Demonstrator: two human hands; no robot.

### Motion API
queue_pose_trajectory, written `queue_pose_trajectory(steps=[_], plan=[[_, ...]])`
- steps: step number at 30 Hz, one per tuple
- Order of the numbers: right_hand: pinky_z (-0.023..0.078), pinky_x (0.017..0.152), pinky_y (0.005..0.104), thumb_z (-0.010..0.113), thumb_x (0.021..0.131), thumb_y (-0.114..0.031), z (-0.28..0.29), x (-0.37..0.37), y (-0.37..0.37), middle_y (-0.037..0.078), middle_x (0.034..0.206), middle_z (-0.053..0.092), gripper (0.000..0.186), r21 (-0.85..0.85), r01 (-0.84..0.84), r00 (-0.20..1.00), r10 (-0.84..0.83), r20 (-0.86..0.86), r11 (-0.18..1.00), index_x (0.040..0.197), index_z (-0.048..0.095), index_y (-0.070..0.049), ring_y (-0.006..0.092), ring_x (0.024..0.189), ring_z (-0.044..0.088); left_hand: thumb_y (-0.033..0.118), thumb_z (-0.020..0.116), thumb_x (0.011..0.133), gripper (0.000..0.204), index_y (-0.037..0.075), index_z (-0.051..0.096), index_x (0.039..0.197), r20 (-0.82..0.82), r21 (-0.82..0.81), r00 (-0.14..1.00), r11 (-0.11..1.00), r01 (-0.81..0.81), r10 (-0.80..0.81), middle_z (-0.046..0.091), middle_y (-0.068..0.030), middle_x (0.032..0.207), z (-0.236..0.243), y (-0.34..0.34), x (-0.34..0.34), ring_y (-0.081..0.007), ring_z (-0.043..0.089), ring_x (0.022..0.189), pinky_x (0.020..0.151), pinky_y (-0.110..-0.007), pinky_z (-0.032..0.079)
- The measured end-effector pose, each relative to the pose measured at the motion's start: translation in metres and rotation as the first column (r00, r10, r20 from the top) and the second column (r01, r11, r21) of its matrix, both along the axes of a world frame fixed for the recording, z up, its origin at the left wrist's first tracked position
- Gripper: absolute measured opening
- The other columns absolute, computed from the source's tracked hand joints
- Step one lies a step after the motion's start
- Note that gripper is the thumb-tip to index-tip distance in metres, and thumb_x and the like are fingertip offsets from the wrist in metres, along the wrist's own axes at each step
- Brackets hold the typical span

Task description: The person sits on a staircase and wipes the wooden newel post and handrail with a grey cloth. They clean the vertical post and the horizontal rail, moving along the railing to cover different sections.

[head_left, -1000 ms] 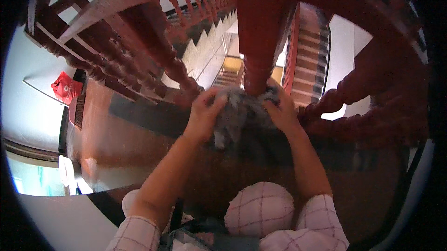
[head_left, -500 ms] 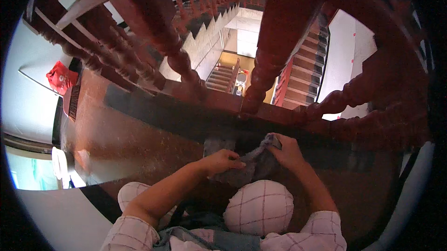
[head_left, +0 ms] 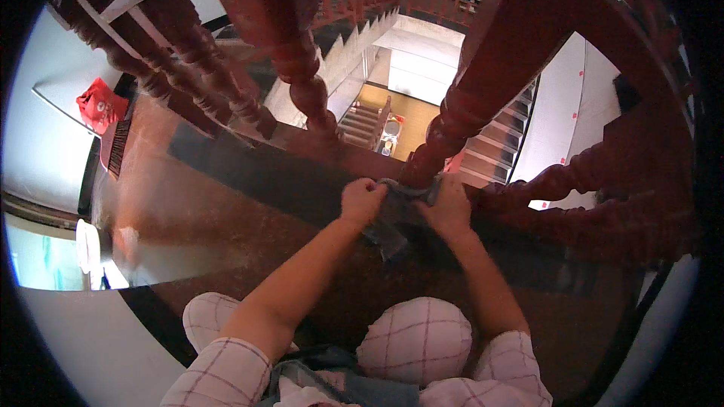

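Observation:
A grey cloth point(head_left: 392, 232) is stretched between my hands against the foot of a dark red turned baluster point(head_left: 446, 129). My left hand point(head_left: 363, 202) is closed on the cloth's left end, just left of the baluster. On the other side, my right hand point(head_left: 448, 209) grips the right end close to the baluster's base. The upper edge of the cloth curves along the near side of that base, and its loose part hangs toward the floor. Whether any cloth reaches behind the baluster is hidden.
More red balusters point(head_left: 302, 82) rise along the railing, with a stairwell and lower stairs point(head_left: 494, 143) beyond. A dark band point(head_left: 234, 173) crosses the brown floor point(head_left: 204, 233). At left, a broom point(head_left: 118, 147) and a red bag point(head_left: 101, 107) rest by the wall.
Both hands have moved forward with the cloth, from above the floor near my knees to the baluster's base. The cloth is now spread between them, against the baluster.

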State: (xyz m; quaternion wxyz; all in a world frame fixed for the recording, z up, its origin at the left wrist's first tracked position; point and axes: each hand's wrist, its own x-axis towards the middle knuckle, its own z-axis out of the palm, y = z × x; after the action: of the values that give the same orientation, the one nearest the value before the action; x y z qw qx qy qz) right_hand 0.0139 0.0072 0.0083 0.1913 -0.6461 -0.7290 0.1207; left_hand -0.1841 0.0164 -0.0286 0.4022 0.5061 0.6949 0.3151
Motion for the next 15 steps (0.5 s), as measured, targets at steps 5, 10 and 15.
queue_pose_trajectory(steps=[5,10,15], plan=[[0.050,0.077,0.0438,0.079,0.066,-0.029,0.014,-0.024,0.013,0.014,0.106,0.048,0.061,-0.189,0.133,0.989,-0.142,-0.035,0.973,0.109,0.045,-0.002,0.0352,0.096,0.058,0.032,0.065,0.075,0.032,0.000,0.064,0.069,-0.032,0.102,0.996,0.991,-0.082,0.086,0.062,-0.0146,0.064,-0.002,0.003,-0.003,-0.0272,0.061,0.060,0.060,-0.037,0.047],[0.049,0.080,0.0446,0.078,0.067,-0.025,0.007,-0.014,0.021,0.014,0.107,0.049,0.057,-0.247,0.041,0.998,-0.052,-0.041,0.968,0.109,0.047,-0.004,0.0355,0.098,0.057,0.034,0.064,0.076,0.035,0.000,0.063,0.067,0.039,-0.052,0.995,0.994,-0.094,0.096,0.060,-0.0149,0.060,-0.004,-0.001,0.015,-0.0289,0.060,0.057,0.058,-0.039,0.045],[0.048,0.080,0.0439,0.074,0.067,-0.020,0.004,0.004,0.023,0.017,0.107,0.053,0.045,-0.234,0.024,0.996,-0.044,-0.083,0.972,0.103,0.051,-0.004,0.0357,0.098,0.057,0.036,0.065,0.076,0.037,-0.001,0.063,0.068,-0.002,-0.058,0.994,0.993,-0.106,0.106,0.059,-0.0170,0.061,-0.006,-0.012,0.027,-0.0320,0.060,0.059,0.057,-0.040,0.045]])
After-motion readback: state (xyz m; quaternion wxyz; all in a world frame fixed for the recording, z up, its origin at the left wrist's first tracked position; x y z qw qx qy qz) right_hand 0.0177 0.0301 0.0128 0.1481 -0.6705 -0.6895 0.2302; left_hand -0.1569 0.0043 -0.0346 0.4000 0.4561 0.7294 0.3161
